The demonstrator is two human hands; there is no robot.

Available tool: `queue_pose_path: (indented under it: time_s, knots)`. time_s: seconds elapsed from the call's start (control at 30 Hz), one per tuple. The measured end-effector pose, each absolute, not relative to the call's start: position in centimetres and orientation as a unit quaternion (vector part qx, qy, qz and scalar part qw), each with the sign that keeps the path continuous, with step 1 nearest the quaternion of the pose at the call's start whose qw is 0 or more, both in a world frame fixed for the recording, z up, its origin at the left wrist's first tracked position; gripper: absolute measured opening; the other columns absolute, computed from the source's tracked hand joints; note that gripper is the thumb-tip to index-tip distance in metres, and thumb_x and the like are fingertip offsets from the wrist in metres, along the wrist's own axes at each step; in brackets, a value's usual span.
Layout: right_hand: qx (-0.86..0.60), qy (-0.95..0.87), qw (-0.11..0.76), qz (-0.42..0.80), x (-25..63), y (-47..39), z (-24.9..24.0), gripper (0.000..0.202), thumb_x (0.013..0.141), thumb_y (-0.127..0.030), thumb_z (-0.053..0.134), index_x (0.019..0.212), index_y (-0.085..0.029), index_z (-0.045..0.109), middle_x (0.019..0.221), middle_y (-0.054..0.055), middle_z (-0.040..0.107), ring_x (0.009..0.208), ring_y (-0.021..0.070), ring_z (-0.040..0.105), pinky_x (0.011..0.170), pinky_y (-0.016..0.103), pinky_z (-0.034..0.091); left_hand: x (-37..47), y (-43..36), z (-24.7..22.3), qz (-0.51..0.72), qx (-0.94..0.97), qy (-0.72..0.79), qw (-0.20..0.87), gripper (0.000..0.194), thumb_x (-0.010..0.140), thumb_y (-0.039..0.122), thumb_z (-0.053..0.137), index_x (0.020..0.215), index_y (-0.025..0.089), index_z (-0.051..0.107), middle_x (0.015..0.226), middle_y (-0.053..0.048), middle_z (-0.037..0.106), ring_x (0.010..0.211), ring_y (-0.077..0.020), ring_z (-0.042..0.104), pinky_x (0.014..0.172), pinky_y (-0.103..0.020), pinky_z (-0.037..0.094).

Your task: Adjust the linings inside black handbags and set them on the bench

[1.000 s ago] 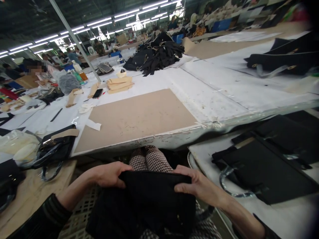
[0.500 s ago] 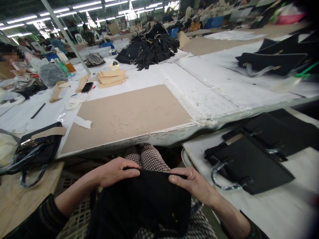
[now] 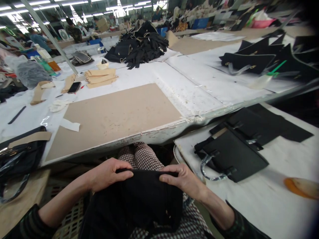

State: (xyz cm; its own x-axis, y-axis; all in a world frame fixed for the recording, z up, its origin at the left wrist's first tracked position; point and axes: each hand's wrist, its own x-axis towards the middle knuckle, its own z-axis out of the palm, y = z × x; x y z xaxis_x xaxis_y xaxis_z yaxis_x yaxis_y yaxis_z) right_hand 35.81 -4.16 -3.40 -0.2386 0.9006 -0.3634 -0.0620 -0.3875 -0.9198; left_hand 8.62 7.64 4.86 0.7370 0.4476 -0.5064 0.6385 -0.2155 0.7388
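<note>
A black handbag (image 3: 149, 196) lies across my lap, its straight edge turned toward the table. My left hand (image 3: 109, 174) pinches that edge between thumb and fingers. A short way along the same edge, my right hand (image 3: 184, 181) grips it in a like manner. Small gold-coloured hardware shows low on the bag's right part, and a bit of clear plastic wrap appears beside it. The lower end of the bag runs out of the frame. Under it are my checked trousers (image 3: 146, 156).
A brown board (image 3: 119, 113) covers the near tabletop. Finished-looking black bags (image 3: 231, 152) with wrapped handles lie on the right-hand table; another bag (image 3: 22, 149) sits at left. Farther back are a heap of black pieces (image 3: 142, 43), tan strips (image 3: 101, 78) and a phone (image 3: 74, 87).
My view has swung to the right, so the tables appear shifted left. An orange-and-pale object has come into view at the right. Both hands keep their hold on the bag's edge.
</note>
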Motion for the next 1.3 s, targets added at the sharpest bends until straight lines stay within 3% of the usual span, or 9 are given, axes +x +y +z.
queue_pose_path:
  time_s: [0.3,0.47,0.6,0.67,0.8,0.93,1.3]
  knots:
    - [-0.522,-0.437,0.377,0.628,35.4,-4.7,-3.5,0.028,0.078,-0.039,0.077,0.097,-0.020,0.078,0.088,0.003,0.076,0.078,0.0180,0.066,0.070,0.026,0.051,8.9,7.6,5.0,-0.113,0.779,0.349,0.509,0.036,0.094,0.049,0.050,0.093,0.020,0.071,0.091,0.002,0.071,0.087,-0.0196,0.062,0.070,-0.023,0.040]
    - [-0.542,-0.434,0.395,0.601,35.0,-5.0,-3.8,0.020,0.078,-0.034,0.076,0.092,-0.020,0.079,0.085,0.003,0.076,0.076,0.0173,0.066,0.069,0.025,0.051,8.8,7.7,5.4,-0.123,0.789,0.328,0.505,0.028,0.096,0.042,0.049,0.101,0.024,0.069,0.098,0.003,0.072,0.092,-0.0200,0.064,0.076,-0.023,0.042]
    - [-0.543,-0.420,0.403,0.606,34.8,-4.9,-3.5,0.021,0.077,-0.035,0.076,0.092,-0.020,0.079,0.085,0.003,0.076,0.076,0.0174,0.066,0.069,0.025,0.051,9.9,8.0,6.3,-0.162,0.852,0.278,0.413,0.030,0.090,0.043,0.059,0.115,0.027,0.065,0.105,0.001,0.072,0.094,-0.0222,0.064,0.079,-0.025,0.041]
    - [-0.538,-0.422,0.399,0.610,34.7,-4.9,-3.2,0.021,0.078,-0.034,0.076,0.093,-0.020,0.079,0.085,0.003,0.076,0.075,0.0172,0.066,0.068,0.025,0.050,11.4,7.9,6.8,-0.167,0.875,0.243,0.385,0.033,0.093,0.047,0.055,0.118,0.028,0.064,0.106,0.000,0.072,0.094,-0.0220,0.065,0.077,-0.026,0.040]
    - [-0.544,-0.466,0.397,0.574,34.4,-5.0,-2.3,0.016,0.080,-0.031,0.074,0.091,-0.021,0.077,0.085,0.001,0.075,0.078,0.0165,0.064,0.070,0.024,0.049,15.2,7.0,7.0,-0.159,0.905,0.178,0.351,0.040,0.103,0.042,0.033,0.097,0.022,0.067,0.082,-0.001,0.070,0.071,-0.0172,0.062,0.061,-0.026,0.034]
    - [-0.563,-0.491,0.393,0.537,34.2,-5.5,-1.5,0.010,0.082,-0.030,0.071,0.085,-0.021,0.074,0.079,-0.002,0.071,0.074,0.0140,0.060,0.066,0.022,0.045,17.1,6.4,5.9,-0.145,0.935,0.150,0.287,0.039,0.102,0.037,0.038,0.079,0.019,0.064,0.070,-0.002,0.067,0.060,-0.0163,0.057,0.054,-0.028,0.026]
    - [-0.534,-0.448,0.366,0.616,35.1,-5.1,-2.0,0.017,0.083,-0.036,0.071,0.088,-0.020,0.073,0.080,-0.001,0.067,0.072,0.0134,0.057,0.064,0.022,0.043,9.7,8.5,4.5,-0.135,0.899,0.242,0.338,0.038,0.101,0.043,0.039,0.075,0.021,0.055,0.066,0.003,0.054,0.062,-0.0128,0.050,0.061,-0.023,0.031]
